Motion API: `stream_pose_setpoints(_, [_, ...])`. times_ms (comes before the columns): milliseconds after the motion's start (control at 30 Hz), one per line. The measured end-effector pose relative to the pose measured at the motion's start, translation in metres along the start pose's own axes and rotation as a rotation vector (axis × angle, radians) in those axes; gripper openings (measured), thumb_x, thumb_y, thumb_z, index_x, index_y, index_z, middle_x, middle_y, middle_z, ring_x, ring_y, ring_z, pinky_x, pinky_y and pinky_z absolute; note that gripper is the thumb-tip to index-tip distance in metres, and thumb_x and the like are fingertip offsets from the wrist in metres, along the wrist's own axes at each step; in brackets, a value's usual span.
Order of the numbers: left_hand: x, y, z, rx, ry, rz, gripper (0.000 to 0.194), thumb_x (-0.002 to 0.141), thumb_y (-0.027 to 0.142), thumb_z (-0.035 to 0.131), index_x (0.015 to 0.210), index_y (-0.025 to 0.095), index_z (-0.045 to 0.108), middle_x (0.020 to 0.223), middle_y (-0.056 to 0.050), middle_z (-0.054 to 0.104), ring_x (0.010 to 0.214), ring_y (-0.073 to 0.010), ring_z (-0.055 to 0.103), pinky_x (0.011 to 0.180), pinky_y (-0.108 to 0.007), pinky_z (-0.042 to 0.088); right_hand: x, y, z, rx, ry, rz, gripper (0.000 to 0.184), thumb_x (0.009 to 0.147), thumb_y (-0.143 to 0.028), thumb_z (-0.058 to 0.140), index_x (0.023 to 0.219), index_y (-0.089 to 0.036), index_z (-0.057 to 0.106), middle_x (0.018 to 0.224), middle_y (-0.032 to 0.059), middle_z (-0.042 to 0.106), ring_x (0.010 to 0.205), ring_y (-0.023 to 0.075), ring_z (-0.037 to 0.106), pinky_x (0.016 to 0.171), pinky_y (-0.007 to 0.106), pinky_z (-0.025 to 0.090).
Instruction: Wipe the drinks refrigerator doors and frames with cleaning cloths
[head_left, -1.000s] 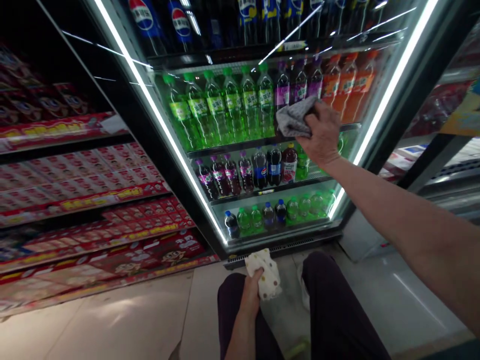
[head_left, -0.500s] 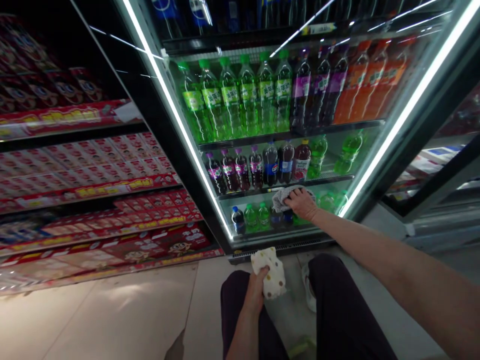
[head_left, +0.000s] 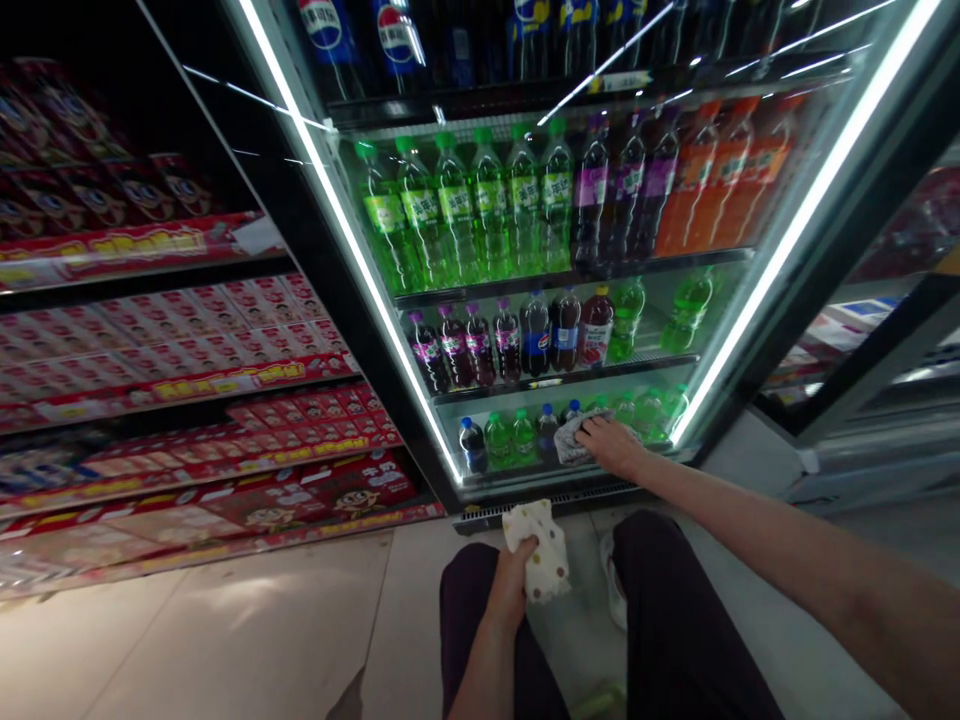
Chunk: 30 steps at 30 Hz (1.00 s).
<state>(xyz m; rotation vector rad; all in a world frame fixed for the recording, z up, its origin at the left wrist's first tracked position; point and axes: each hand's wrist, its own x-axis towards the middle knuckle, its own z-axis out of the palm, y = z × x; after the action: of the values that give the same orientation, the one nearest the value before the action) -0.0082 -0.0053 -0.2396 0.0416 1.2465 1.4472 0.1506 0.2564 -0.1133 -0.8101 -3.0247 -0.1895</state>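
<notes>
Head view, down toward fridge door (head_left: 525, 300)

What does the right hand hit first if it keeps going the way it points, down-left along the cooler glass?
Probably the cooler door's bottom frame near the lit strip; the right hand presses a grey cloth flat on the glass, so the bottles behind stay out of reach. Depth is unclear.

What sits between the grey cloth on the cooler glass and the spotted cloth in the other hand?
In the head view: the cooler's bottom frame and vent grille, between grey cloth and spotted cloth.

Glossy glass fridge door (head_left: 525, 300), matt grey cloth (head_left: 571, 438), spotted cloth (head_left: 541, 560)
</notes>
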Motion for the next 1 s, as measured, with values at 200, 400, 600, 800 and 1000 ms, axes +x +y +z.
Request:
stream_pose_setpoints(200, [0.0, 0.0, 0.002, 0.033, -0.019, 0.022, 0.055, 0.084, 0.028, 0.079, 0.134, 0.006, 0.069, 0.127, -0.023, 0.081, 0.12, -0.0346, 0.079, 0.11, -0.046, 0.064, 0.028, 0.026, -0.1, -0.063, 0.464, 0.02, 0.034, 0.101, -0.018, 0.055, 0.13, -0.016, 0.071, 0.128, 0.0185, 0.068, 0.117, 0.0335, 0.057, 0.1, 0.045, 0.047])
stream_pose_setpoints(400, [0.003, -0.004, 0.001, 0.029, -0.05, 0.035, 0.064, 0.078, 0.035, 0.086, 0.133, 0.007, 0.07, 0.126, -0.021, 0.082, 0.123, -0.0364, 0.078, 0.112, -0.048, 0.063, 0.089, 0.031, -0.173, -0.013, 0.977, 0.177, 0.042, 0.098, -0.025, 0.059, 0.139, -0.018, 0.061, 0.147, 0.0173, 0.055, 0.127, 0.0363, 0.051, 0.106, 0.053, 0.047])
stream_pose_setpoints(600, [0.006, -0.006, -0.001, -0.011, -0.001, 0.028, 0.066, 0.067, 0.036, 0.091, 0.124, 0.008, 0.074, 0.112, -0.02, 0.085, 0.113, -0.0391, 0.08, 0.111, -0.053, 0.063, 0.127, -0.015, -0.125, -0.048, 0.769, 0.085, 0.032, 0.1, -0.021, 0.058, 0.129, -0.021, 0.072, 0.125, 0.0165, 0.062, 0.116, 0.0329, 0.047, 0.097, 0.048, 0.041])
stream_pose_setpoints(800, [-0.002, -0.002, -0.003, -0.014, -0.041, 0.037, 0.065, 0.069, 0.04, 0.091, 0.122, 0.007, 0.076, 0.115, -0.021, 0.084, 0.108, -0.0375, 0.081, 0.109, -0.05, 0.063, 0.113, -0.05, -0.032, -0.03, 0.392, -0.119, 0.04, 0.108, -0.022, 0.051, 0.139, -0.031, 0.073, 0.136, 0.0156, 0.066, 0.125, 0.032, 0.047, 0.099, 0.046, 0.038])
stream_pose_setpoints(1000, [0.0, -0.007, -0.006, -0.042, -0.038, 0.043, 0.065, 0.071, 0.038, 0.087, 0.126, 0.006, 0.073, 0.114, -0.022, 0.084, 0.104, -0.0365, 0.082, 0.106, -0.05, 0.064, 0.091, -0.069, 0.029, 0.024, 0.073, -0.129, 0.042, 0.109, -0.019, 0.046, 0.139, -0.027, 0.073, 0.141, 0.0174, 0.068, 0.128, 0.0324, 0.055, 0.101, 0.047, 0.046])
